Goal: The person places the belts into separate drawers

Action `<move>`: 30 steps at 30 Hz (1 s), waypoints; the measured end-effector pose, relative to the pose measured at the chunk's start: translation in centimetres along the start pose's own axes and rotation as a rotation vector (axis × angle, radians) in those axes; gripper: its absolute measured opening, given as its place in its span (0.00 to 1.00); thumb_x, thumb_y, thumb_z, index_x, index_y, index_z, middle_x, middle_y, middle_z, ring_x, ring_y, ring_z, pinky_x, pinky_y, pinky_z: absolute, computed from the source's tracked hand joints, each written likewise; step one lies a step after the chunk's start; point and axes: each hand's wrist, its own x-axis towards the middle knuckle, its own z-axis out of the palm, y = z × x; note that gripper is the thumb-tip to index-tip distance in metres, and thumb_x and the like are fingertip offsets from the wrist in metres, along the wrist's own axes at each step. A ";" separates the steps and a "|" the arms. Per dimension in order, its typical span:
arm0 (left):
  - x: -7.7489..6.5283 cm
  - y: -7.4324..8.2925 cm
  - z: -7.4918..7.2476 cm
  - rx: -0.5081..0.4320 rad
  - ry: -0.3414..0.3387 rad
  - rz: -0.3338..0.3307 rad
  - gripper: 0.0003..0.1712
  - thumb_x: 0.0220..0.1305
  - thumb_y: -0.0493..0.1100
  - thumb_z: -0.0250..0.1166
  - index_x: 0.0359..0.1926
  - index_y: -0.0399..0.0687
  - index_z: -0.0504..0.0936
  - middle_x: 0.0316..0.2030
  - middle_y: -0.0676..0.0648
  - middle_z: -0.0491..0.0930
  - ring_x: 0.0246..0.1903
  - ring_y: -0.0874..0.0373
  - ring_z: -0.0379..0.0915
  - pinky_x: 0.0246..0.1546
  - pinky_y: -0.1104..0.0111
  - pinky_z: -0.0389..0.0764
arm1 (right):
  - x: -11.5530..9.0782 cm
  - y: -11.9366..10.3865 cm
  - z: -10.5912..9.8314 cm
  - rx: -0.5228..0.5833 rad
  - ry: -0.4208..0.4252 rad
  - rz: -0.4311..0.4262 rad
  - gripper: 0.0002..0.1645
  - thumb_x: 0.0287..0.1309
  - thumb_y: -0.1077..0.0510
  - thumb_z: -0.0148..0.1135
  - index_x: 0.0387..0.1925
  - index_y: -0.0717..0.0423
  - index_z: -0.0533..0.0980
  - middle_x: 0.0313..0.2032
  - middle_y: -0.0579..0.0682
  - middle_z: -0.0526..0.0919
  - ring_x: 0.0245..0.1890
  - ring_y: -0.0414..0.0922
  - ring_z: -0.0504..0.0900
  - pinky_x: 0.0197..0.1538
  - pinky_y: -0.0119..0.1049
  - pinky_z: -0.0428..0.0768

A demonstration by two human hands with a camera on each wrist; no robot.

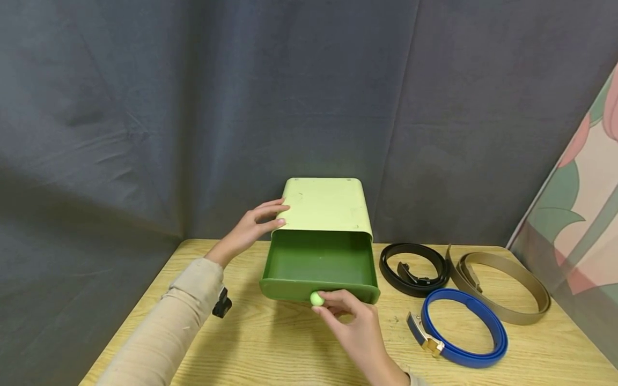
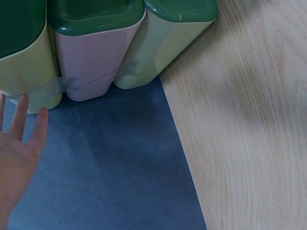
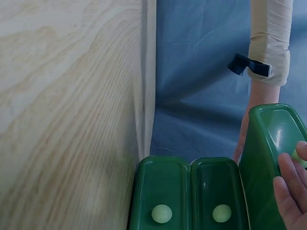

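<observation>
A small drawer cabinet [image 1: 328, 201] with a pale yellow-green casing stands at the back of the table, its top green drawer [image 1: 321, 258] pulled out and bare inside. My right hand [image 1: 354, 327] pinches the drawer's round pale-green knob [image 1: 316, 298] between thumb and fingers. On the casing's upper left edge rests my left hand [image 1: 256, 222], fingers extended. In the left wrist view, the casings are stacked, with a pink casing [image 2: 93, 62] between two greenish ones. Two lower drawers [image 3: 163, 184] show their knobs in the right wrist view and sit pushed in.
Right of the cabinet lie a coiled black belt [image 1: 415, 291], a coiled tan belt [image 1: 523, 319] and a coiled blue belt [image 1: 475, 360] with a metal buckle. A dark grey curtain [image 1: 299, 96] hangs behind the wooden table [image 1: 251, 343]. A flower-patterned panel [image 1: 584, 203] stands at right.
</observation>
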 end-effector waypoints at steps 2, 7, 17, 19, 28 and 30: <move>0.0 0.0 0.1 -0.005 0.002 0.004 0.26 0.72 0.47 0.61 0.68 0.49 0.73 0.73 0.51 0.59 0.73 0.50 0.50 0.68 0.46 0.56 | -0.1 0.1 0.0 -0.001 0.004 -0.017 0.20 0.46 0.71 0.75 0.41 0.52 0.83 0.30 0.48 0.87 0.26 0.37 0.85 0.29 0.28 0.81; -0.1 0.1 0.1 -0.015 0.007 0.005 0.26 0.72 0.47 0.61 0.68 0.50 0.74 0.73 0.51 0.60 0.73 0.51 0.50 0.68 0.45 0.56 | -0.2 0.3 -0.1 0.000 0.007 -0.046 0.20 0.46 0.72 0.75 0.42 0.53 0.83 0.32 0.46 0.88 0.27 0.38 0.84 0.29 0.28 0.81; -0.1 -0.1 0.2 -0.031 0.006 0.002 0.26 0.72 0.47 0.61 0.68 0.50 0.73 0.73 0.52 0.59 0.73 0.52 0.48 0.69 0.46 0.56 | -0.6 -0.5 -1.9 -0.050 -0.019 -0.025 0.20 0.47 0.70 0.75 0.44 0.54 0.85 0.35 0.44 0.88 0.30 0.38 0.85 0.36 0.27 0.81; -0.1 -0.1 0.3 -0.034 0.007 -0.001 0.26 0.72 0.47 0.61 0.68 0.51 0.73 0.73 0.53 0.59 0.73 0.52 0.49 0.69 0.47 0.56 | -0.8 -0.9 -2.6 -0.063 -0.032 0.009 0.19 0.48 0.70 0.75 0.43 0.53 0.85 0.35 0.43 0.88 0.31 0.37 0.85 0.38 0.27 0.81; 0.1 -0.1 0.5 -0.034 0.008 0.009 0.26 0.72 0.46 0.60 0.68 0.50 0.73 0.73 0.52 0.59 0.73 0.51 0.50 0.68 0.47 0.56 | -1.6 -1.4 -6.9 -0.202 -0.035 0.186 0.17 0.49 0.67 0.75 0.41 0.47 0.86 0.33 0.39 0.88 0.31 0.35 0.84 0.36 0.26 0.81; 0.1 -0.1 0.6 -0.034 0.004 0.010 0.26 0.72 0.47 0.60 0.68 0.50 0.73 0.73 0.52 0.59 0.73 0.51 0.50 0.68 0.47 0.57 | -1.7 -1.4 -7.8 -0.238 -0.028 0.253 0.17 0.50 0.67 0.74 0.41 0.47 0.86 0.33 0.37 0.87 0.31 0.34 0.84 0.35 0.28 0.81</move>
